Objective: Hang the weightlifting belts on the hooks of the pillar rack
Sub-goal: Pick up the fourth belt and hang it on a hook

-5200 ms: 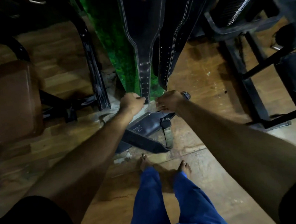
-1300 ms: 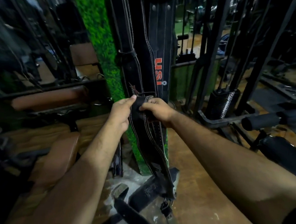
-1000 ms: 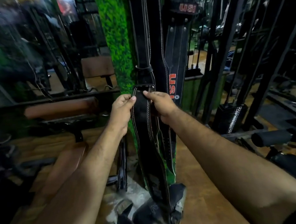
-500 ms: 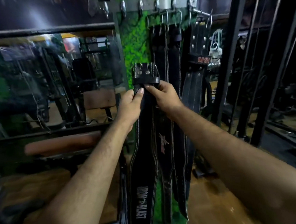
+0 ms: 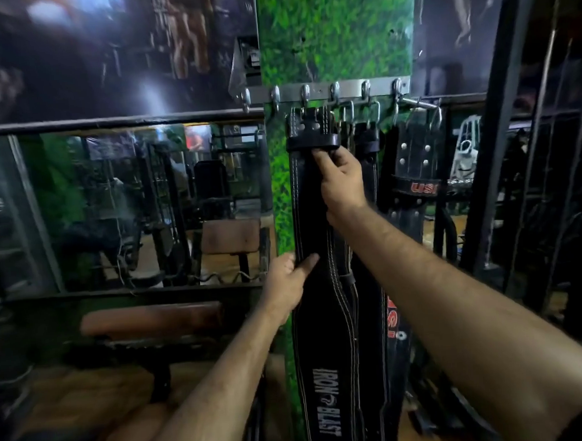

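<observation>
A black Iron Blast belt [image 5: 318,321] with white stitching hangs down the green pillar [image 5: 336,30], its buckle end [image 5: 311,130] up at the metal hook rail [image 5: 336,90]. My right hand [image 5: 341,179] grips the belt just under the buckle loop. My left hand [image 5: 286,282] holds the belt's left edge lower down, thumb across the front. Two more black belts [image 5: 368,168] hang from hooks right beside it, and a USI belt [image 5: 416,168] hangs further right. Whether the buckle sits on a hook is hidden.
A mirror wall [image 5: 111,204] with a dark rail is to the left, with a brown padded bench [image 5: 152,319] below it. Black machine frames [image 5: 533,137] stand close on the right. A free hook [image 5: 275,97] shows at the rail's left end.
The belt's buckle end has risen from chest height to the hook rail. My left hand has slid down the belt to its middle; my right hand stays near the buckle.
</observation>
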The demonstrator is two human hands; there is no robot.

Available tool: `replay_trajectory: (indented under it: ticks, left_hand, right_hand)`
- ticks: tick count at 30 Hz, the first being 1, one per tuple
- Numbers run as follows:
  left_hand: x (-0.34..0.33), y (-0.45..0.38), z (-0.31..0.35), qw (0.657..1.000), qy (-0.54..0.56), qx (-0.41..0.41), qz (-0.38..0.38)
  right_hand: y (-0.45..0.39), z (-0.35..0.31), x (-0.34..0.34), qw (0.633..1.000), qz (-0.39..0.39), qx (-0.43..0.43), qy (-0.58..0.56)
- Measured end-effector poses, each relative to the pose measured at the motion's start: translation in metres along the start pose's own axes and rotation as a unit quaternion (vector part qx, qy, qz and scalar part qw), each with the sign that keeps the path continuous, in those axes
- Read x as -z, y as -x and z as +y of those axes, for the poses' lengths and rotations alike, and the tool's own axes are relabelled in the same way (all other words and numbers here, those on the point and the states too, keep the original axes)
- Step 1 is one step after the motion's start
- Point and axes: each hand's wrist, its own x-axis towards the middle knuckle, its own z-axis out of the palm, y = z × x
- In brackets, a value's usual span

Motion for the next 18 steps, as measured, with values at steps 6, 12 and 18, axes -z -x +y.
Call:
replay_trajectory:
  ticks: [6,12,18]
  left_hand:
    - [0.001,0.022,-0.021,0.997,-0.03,0.044,-0.058]
    - [0.002,0.023,-0.056,0.98,-0.095,0.084,-0.154]
    - [0.001,-0.015,0.065,0.996,0.015,-0.055,-0.062]
  right_hand:
    - [0.005,0.003,0.02,0.996,0.058,-0.057,-0.045]
    - [0.008,-0.003,0.045,0.994,0.049,-0.081,-0.054]
    - [0.015,-0.013,0.051,0.998,-0.028,-0.051,-0.002]
